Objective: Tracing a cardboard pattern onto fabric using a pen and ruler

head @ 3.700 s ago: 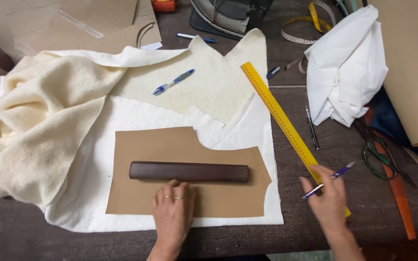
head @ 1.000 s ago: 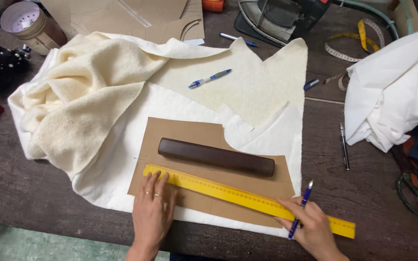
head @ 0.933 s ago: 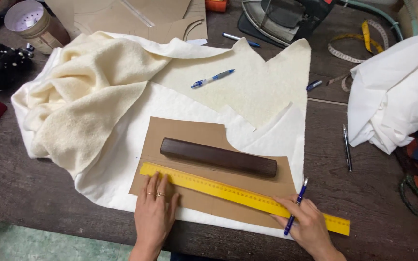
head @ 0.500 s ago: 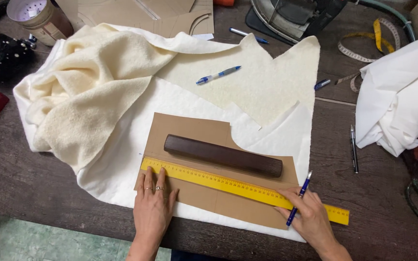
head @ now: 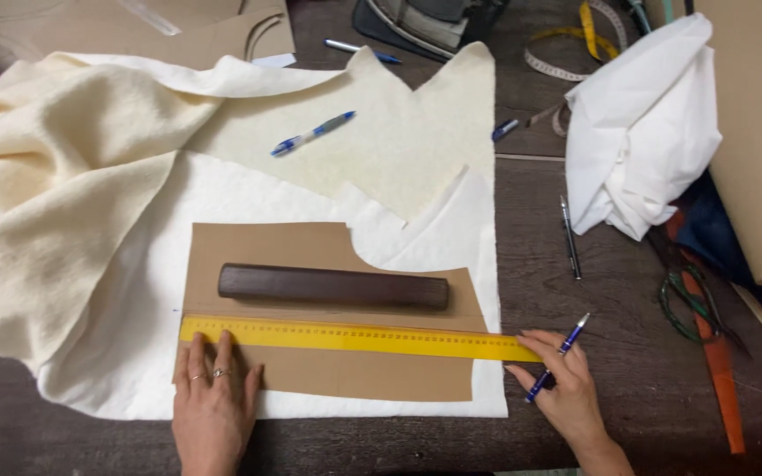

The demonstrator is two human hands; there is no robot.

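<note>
A yellow ruler (head: 359,338) is seen laid lengthwise left to right across a brown paper pattern (head: 328,375), pinned flat at its left end by the open left hand (head: 215,401), its right end apparently touched by the right hand (head: 562,392), closed on a blue pen (head: 557,357).

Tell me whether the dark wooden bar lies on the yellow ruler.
No, the dark wooden bar lies on brown cardboard, above the yellow ruler.
</note>
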